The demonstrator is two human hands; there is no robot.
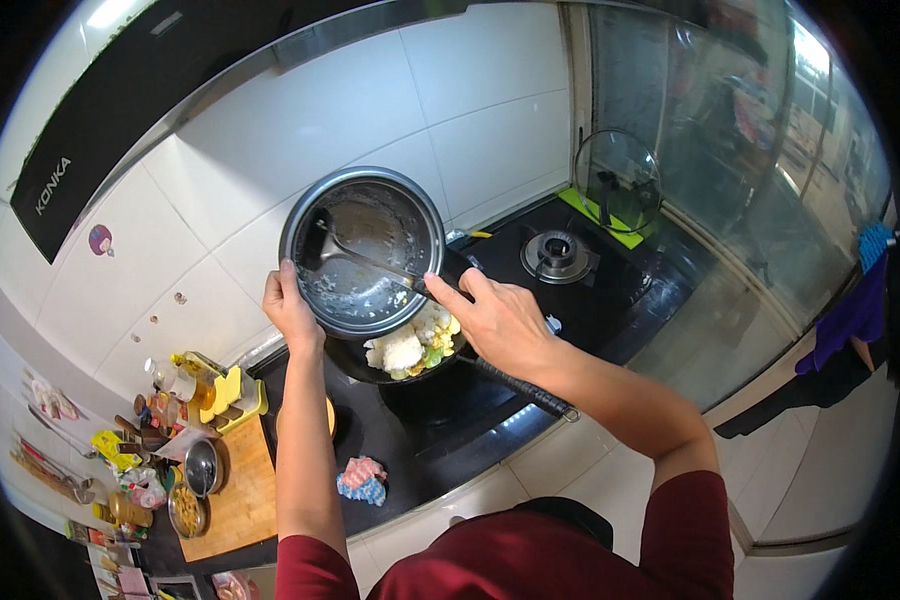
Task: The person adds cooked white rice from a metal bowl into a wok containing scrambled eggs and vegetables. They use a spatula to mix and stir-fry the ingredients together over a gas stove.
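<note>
Evidently, the left hand grips the metal pot by its rim, tilted above the black pan of rice; the right hand's fingers are curled round the spatula inside it. If that one-sided grip slips (a hard scrape could cause it), the pot might drop and scatter rice.
</note>
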